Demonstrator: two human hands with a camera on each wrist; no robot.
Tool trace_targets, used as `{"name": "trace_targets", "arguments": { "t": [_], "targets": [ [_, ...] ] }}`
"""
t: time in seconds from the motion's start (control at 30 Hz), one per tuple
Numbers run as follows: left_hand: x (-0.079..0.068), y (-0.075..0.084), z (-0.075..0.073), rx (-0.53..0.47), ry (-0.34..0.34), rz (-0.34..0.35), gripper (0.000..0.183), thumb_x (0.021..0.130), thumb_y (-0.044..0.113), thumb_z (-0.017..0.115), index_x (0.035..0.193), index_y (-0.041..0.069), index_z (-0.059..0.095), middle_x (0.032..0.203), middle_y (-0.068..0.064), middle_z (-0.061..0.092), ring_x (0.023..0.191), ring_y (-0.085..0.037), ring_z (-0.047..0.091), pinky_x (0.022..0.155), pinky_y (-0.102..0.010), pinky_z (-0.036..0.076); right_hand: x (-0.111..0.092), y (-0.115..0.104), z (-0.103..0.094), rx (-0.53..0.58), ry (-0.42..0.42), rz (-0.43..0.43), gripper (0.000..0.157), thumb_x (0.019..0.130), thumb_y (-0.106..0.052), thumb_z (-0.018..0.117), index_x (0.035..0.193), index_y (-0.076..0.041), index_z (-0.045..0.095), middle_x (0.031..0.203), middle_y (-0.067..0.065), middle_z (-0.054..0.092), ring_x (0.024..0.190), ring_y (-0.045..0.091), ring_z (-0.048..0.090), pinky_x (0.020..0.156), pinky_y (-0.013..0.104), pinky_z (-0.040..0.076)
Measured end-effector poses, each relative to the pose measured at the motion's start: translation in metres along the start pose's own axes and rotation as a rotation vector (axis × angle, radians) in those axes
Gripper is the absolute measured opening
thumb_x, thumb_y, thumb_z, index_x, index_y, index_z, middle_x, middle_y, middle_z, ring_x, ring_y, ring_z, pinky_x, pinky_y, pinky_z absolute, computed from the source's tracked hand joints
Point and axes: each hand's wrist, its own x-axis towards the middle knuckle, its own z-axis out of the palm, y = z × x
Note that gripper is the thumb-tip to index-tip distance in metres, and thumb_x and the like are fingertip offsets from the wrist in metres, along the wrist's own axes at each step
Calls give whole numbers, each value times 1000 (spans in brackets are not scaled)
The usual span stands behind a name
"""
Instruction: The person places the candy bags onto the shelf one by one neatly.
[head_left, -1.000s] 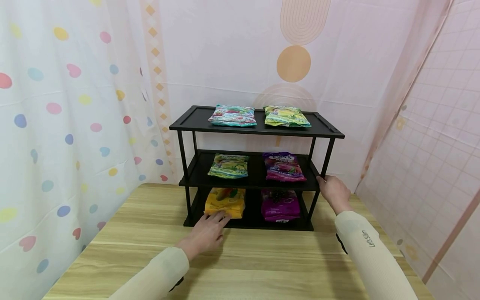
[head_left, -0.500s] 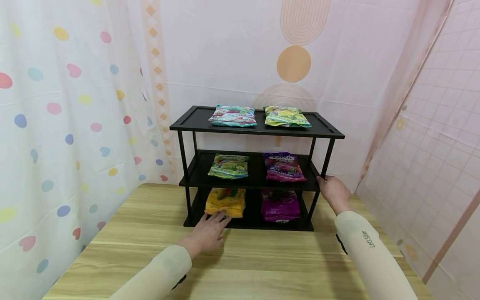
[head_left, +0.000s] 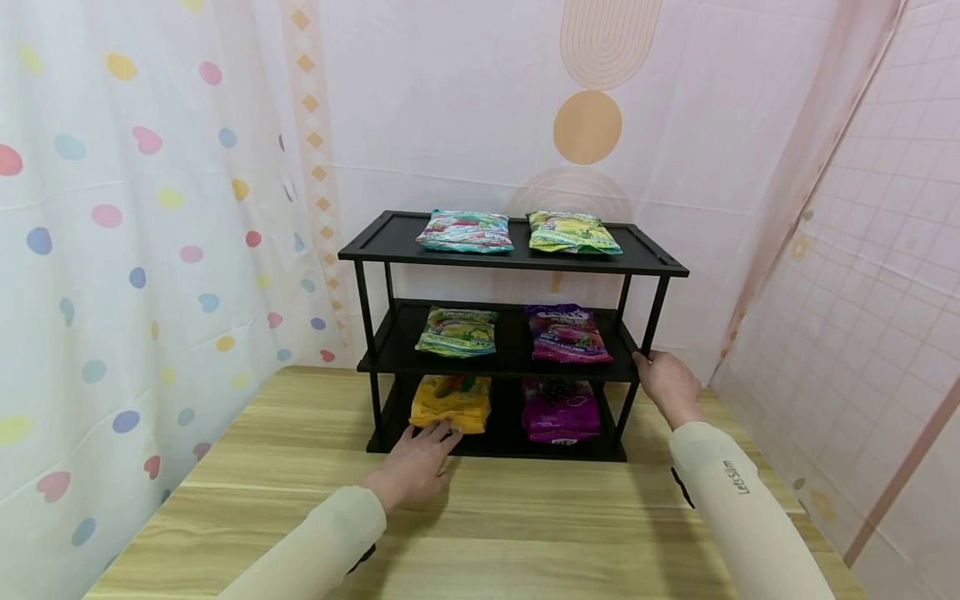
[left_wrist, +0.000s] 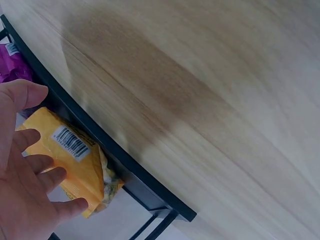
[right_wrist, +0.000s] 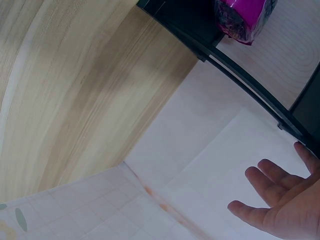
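A black three-tier shelf rack (head_left: 510, 367) stands on the wooden table. On its bottom tier, at the left, lies a yellow snack bag (head_left: 453, 402); my left hand (head_left: 414, 468) reaches to its front edge with fingers extended. In the left wrist view those fingers (left_wrist: 39, 164) lie spread over the yellow bag, near its barcode. My right hand (head_left: 670, 386) touches the rack's right side at the middle tier. From the right wrist, one fingertip meets the rack's frame while the other fingers (right_wrist: 267, 187) stick out loosely; the thumb is hidden.
A purple bag (head_left: 561, 412) shares the bottom tier. The middle tier bears a green bag (head_left: 457, 333) and a dark purple bag (head_left: 568, 335). On top are a light blue bag (head_left: 467, 232) and a yellow-green bag (head_left: 573, 233). Curtains (head_left: 450, 100) hang behind and beside the table (head_left: 525, 533).
The yellow bag has slid very slightly deeper into the bottom tier. My left wrist has shifted a little to the right and forward; the right hand stays in place.
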Motion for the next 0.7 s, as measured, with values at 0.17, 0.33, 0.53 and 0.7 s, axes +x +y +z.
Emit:
{"name": "trace_targets", "arguments": {
  "t": [0.17,0.33,0.53,0.7],
  "targets": [
    [1,0,-1,-8,-17,-7,68,93,36,70,152,16,43,159,-12,31,143,-32,34,109,-62,28,0,0,0,4,10,-1,51,106,-39,37,134,-3,61,134,28,56,118,50,53,87,65,41],
    [1,0,-2,-16,-20,-10,67,93,35,70,151,16,43,159,-12,31,144,-33,33,110,-61,28,0,0,0,5,13,0,50,106,-38,38,134,-3,61,133,28,56,118,50,54,87,65,41],
    [1,0,-3,-8,-12,-1,66,93,36,69,150,15,44,158,-13,33,143,-34,34,109,-61,30,1,0,0,-3,5,-6,51,106,-38,37,137,-4,58,136,28,54,120,50,52,88,66,41],
    [-1,1,-3,-9,-8,5,63,94,35,69,149,14,47,154,-13,39,141,-34,37,109,-59,31,0,0,0,-7,2,-14,51,106,-38,36,138,-4,58,136,28,53,121,50,52,88,65,41]
  ]
}}
